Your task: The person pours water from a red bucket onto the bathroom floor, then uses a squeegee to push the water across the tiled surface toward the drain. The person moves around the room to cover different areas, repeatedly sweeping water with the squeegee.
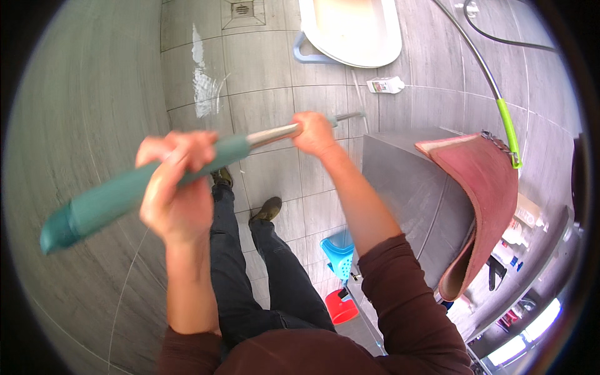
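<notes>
A long handle with a green grip (117, 187) and a metal shaft (272, 135) slants across the view, its teal end at the left. Around the green grip is my left hand (180, 187), slightly blurred. Farther along, my right hand (313, 133) is closed on the metal shaft. The shaft runs down to a thin, pale bar (360, 101) near the tiled floor; what kind of head this is, I cannot tell. A white smear (204, 84) marks the floor beyond my hands.
A white basin (356, 28), possibly a toilet, and a white bottle (385, 85) are ahead. At right, a pink mat (487, 197) hangs over a grey cabinet or ledge (403, 173), beside a hose with a green sleeve (508, 126). Blue (338, 253) and red (341, 307) plastic containers stand near my legs.
</notes>
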Motion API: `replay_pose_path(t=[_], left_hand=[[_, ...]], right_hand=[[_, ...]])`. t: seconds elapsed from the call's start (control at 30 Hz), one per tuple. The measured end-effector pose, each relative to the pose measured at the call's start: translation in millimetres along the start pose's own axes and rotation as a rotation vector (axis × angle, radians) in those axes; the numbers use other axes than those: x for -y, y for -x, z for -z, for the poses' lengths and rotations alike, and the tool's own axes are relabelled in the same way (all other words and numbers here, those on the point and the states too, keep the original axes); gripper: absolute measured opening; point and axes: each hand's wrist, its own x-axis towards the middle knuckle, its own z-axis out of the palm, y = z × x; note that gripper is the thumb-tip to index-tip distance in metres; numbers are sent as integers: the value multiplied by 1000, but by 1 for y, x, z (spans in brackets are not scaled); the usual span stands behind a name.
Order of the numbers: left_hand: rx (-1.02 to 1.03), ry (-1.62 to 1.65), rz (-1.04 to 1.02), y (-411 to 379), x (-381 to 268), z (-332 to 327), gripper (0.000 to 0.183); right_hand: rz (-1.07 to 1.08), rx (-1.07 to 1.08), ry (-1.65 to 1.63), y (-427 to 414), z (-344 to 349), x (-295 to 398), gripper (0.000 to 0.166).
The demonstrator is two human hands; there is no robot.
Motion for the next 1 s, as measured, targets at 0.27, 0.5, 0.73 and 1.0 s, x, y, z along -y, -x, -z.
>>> replay_pose_path(t=[0.27,0.5,0.73,1.0], left_hand=[[5,-274,-97,23,-118,-45,15],[180,-345,-193,58,-160,-87,21],[274,-86,-101,14,-51,-50,15],[349,43,83,-59,27,-32,14]], right_hand=[[101,78,-137,27,39,108,11],[195,-45,-280,75,79,133,11],[-19,-148,-123,35,47,33,6],[-261,-241,-65,-13,36,-21,12]])
